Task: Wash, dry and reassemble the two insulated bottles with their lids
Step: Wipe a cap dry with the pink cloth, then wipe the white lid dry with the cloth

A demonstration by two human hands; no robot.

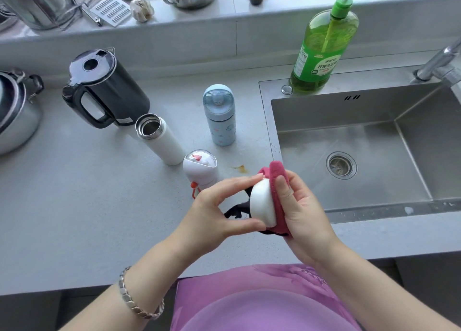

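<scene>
Left grip [214, 207] pinching; right grip [303, 206] cupping.

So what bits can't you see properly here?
Head view:
- the white lid: one side is covered by the pink cloth and the right hand.
- the tap: spout cut off by the right edge.
- the silver kettle: cut off by the left edge.
- the white bottle: inside too dark to check.

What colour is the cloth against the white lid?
Dark pink; the cloth, in the right hand against the white lid, shows best in the head view.
</scene>
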